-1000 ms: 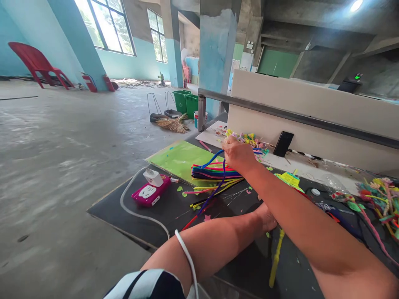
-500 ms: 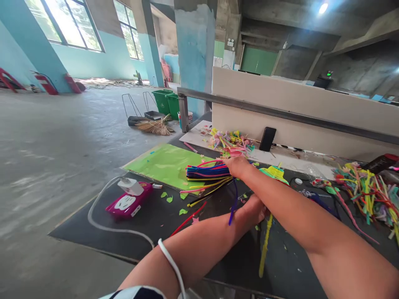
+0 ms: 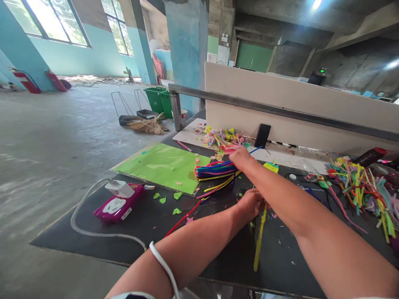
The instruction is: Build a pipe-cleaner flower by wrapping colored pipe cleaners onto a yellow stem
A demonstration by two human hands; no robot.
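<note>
My right hand (image 3: 240,159) is closed at the right end of a bundle of pipe cleaners (image 3: 215,171), mostly blue with some pink, red and yellow. A blue tip sticks out beyond its fingers. Below, my left hand (image 3: 250,204) is curled in a pinch, partly hidden by the right forearm; what it grips cannot be made out. Close beside its fingers a yellow fuzzy stem (image 3: 259,245) runs down toward the table's front edge. A yellow-green fuzzy piece (image 3: 271,167) shows behind the right forearm. One red pipe cleaner (image 3: 182,219) lies beside the left forearm.
A green sheet (image 3: 165,168) covers the table's left part, near a purple power strip (image 3: 120,203) with a white plug and cable. Piles of colourful fuzzy pieces lie at the back (image 3: 224,137) and right (image 3: 363,182). A phone (image 3: 262,135) leans against the white partition (image 3: 280,91).
The pipe cleaner bundle has shifted right along the green sheet with my right hand. A blue strand that hung below that hand now points out past it. My left hand stays near the yellow stem.
</note>
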